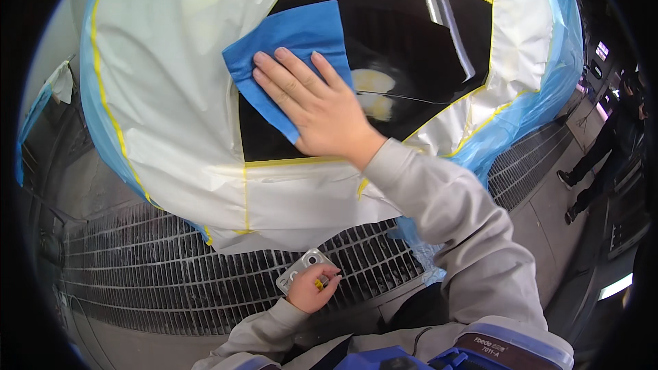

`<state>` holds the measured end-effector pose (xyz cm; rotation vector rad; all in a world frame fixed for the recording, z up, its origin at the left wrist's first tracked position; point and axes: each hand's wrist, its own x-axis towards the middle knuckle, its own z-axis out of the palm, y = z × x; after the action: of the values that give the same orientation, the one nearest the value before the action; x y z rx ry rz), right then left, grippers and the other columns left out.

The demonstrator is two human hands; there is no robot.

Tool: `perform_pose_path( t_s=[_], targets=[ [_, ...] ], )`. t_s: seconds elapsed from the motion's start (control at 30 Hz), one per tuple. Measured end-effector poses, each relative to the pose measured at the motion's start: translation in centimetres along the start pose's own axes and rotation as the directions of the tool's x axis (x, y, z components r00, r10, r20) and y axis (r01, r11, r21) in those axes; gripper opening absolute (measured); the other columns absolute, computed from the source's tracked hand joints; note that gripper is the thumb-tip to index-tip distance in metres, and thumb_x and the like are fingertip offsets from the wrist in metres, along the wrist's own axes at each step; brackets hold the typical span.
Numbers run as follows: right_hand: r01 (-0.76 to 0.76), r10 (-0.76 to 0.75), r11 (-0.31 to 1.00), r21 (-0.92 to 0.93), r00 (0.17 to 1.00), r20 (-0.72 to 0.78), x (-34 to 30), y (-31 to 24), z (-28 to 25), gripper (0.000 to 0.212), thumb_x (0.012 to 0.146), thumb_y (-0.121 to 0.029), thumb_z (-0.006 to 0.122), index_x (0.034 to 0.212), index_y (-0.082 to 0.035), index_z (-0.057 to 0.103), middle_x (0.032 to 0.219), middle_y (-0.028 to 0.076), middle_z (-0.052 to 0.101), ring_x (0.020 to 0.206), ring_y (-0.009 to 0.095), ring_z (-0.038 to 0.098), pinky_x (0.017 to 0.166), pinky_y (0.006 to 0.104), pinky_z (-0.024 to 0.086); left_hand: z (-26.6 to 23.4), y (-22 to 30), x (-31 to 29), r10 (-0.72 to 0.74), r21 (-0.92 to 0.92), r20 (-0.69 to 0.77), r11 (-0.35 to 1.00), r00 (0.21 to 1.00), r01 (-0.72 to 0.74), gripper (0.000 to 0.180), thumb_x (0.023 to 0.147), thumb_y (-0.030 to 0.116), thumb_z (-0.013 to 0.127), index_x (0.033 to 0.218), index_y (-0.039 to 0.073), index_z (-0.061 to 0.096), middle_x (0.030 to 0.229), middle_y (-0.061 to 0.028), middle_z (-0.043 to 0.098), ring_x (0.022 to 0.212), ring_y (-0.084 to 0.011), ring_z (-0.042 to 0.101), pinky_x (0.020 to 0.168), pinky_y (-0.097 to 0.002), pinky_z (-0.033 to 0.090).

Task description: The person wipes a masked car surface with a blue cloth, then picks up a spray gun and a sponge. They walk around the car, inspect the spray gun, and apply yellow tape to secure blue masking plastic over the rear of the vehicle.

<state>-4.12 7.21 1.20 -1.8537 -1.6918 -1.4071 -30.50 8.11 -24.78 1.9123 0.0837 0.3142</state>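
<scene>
My right hand (312, 99) lies flat with its fingers spread on a blue cloth (308, 27). Under the cloth is a glossy black panel (418, 41), framed by yellow tape and white masking sheet. Two pale, dull patches (373, 92) show on the panel, just right of my wrist. Lower down, over the floor grating, my left hand (314, 291) is closed around a flat silvery thing like a phone (296, 270), with a round lens-like spot at its upper end. A small yellow bit shows between those fingers; what it belongs to is hidden.
White sheeting (171, 96) and blue plastic film (528, 109) drape round the panel, with a loose film end (418, 247) hanging near my right sleeve. Metal floor grating (151, 274) runs beneath. A person in dark clothes (610, 137) stands at the far right.
</scene>
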Motion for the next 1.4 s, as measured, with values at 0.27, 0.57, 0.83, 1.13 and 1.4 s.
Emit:
perform_pose_path(
  t_s=[0.27, 0.57, 0.83, 1.13, 1.4],
  targets=[
    [-0.338, 0.3, 0.939, -0.064, 0.896, -0.328, -5.9, 13.8, -5.3, 0.061, 0.11, -0.031, 0.052, 0.167, -0.011, 0.043, 0.174, 0.014, 0.04, 0.162, 0.038, 0.033, 0.13, 0.0557, 0.023, -0.2, -0.4, -1.1, -0.081, 0.043, 0.035, 0.996, 0.996, 0.079, 0.02, 0.097, 0.011, 0.078, 0.115, 0.002, 0.074, 0.099, -0.0091, 0.076, 0.092, -0.0177, 0.073, 0.084, -0.0312, 0.056],
    [-0.433, 0.43, 0.901, 0.003, 0.895, -0.119, -11.0, 6.1, -1.1, 0.087, 0.095, -0.033, 0.066, 0.171, -0.008, 0.033, 0.18, 0.016, 0.027, 0.167, 0.041, 0.018, 0.133, 0.0593, 0.005, 0.7, -0.7, -0.9, -0.001, 0.091, -0.014, 0.996, 1.0, 0.002, 0.019, 0.096, 0.014, 0.08, 0.112, 0.004, 0.075, 0.093, -0.0106, 0.076, 0.086, -0.022, 0.076, 0.078, -0.0333, 0.058],
    [-0.306, 0.251, 0.951, 0.046, 0.85, 0.464, -15.1, 7.1, -3.8, 0.086, 0.082, -0.025, 0.075, 0.164, -0.02, 0.051, 0.163, 0.012, 0.056, 0.136, 0.036, 0.063, 0.115, 0.0505, 0.045, 1.7, 0.7, -0.5, -0.01, 0.05, 0.035, 0.999, 0.999, 0.008, 0.02, 0.096, 0.013, 0.08, 0.113, 0.004, 0.075, 0.092, -0.0102, 0.074, 0.085, -0.0219, 0.075, 0.077, -0.0326, 0.057],
    [-0.454, 0.456, 0.883, 0.117, 0.774, -0.439, -14.8, 15.6, -4.4, 0.066, 0.108, -0.033, 0.05, 0.167, -0.004, 0.041, 0.176, 0.019, 0.036, 0.163, 0.042, 0.03, 0.132, 0.0544, 0.015, 0.3, 0.4, -0.9, -0.052, 0.094, 0.017, 0.994, 0.999, 0.05, 0.018, 0.096, 0.01, 0.079, 0.111, 0.002, 0.075, 0.092, -0.0103, 0.075, 0.084, -0.0209, 0.075, 0.077, -0.0325, 0.057],
    [-0.409, 0.411, 0.911, 0.043, 0.905, -0.109, -16.3, 5.5, 0.1, 0.089, 0.091, -0.037, 0.068, 0.17, -0.007, 0.037, 0.179, 0.018, 0.029, 0.164, 0.044, 0.026, 0.128, 0.0659, 0.014, 0.7, 0.6, -0.7, -0.049, 0.077, 0.032, 0.996, 0.998, 0.047, 0.018, 0.096, 0.01, 0.079, 0.111, 0.003, 0.075, 0.093, -0.0098, 0.075, 0.085, -0.02, 0.075, 0.077, -0.0316, 0.057]
  ],
)
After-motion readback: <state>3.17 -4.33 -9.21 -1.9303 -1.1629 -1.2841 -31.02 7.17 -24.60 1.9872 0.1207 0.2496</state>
